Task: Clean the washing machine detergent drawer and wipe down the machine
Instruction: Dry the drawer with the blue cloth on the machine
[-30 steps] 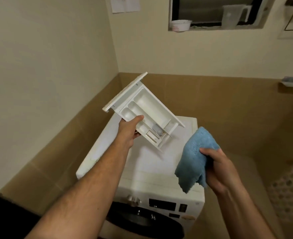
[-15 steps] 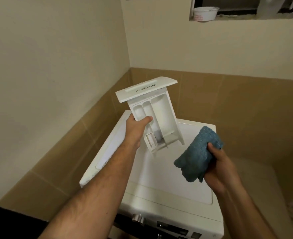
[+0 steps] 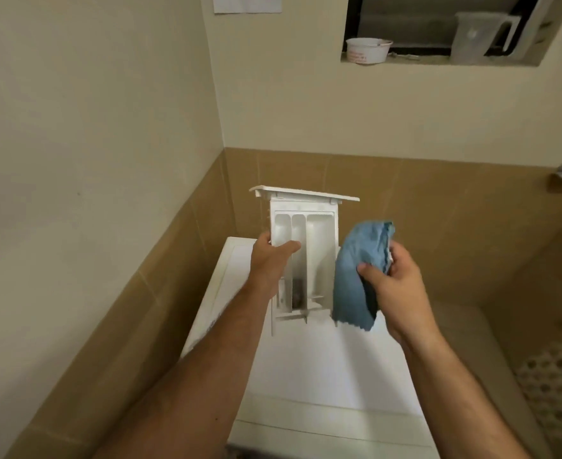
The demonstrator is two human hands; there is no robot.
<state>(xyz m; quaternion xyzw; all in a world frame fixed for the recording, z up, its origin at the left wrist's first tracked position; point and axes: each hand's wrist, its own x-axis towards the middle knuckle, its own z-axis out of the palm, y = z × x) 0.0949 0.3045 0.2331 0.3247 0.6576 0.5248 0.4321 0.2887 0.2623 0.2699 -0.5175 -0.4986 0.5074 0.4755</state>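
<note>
The left hand (image 3: 269,260) grips the white detergent drawer (image 3: 301,256) by its left side wall, thumb lying across the open top and the other fingers wrapped behind, out of sight. The drawer is held up in the air above the far end of the washing machine (image 3: 332,369), stood nearly upright with its front panel at twelve o'clock and its open compartments facing the camera; three long compartments run side by side, and a small dark patch shows in the middle one toward six o'clock. At three o'clock from the drawer, just beside it, the right hand (image 3: 395,279) holds a blue cloth (image 3: 355,273), bunched between thumb and curled fingers, so that the cloth hangs down in a loose fold; whether the cloth touches the drawer's right edge cannot be told. The washing machine's white top fills the lower middle of the view, under both forearms, and stands in a corner with plain walls above and tan tiles below. High at one o'clock a window ledge (image 3: 438,59) carries a white bowl (image 3: 367,50) with red print and, further right, a clear plastic jug (image 3: 471,38). A sheet of paper (image 3: 246,3) hangs on the wall at twelve o'clock.
</note>
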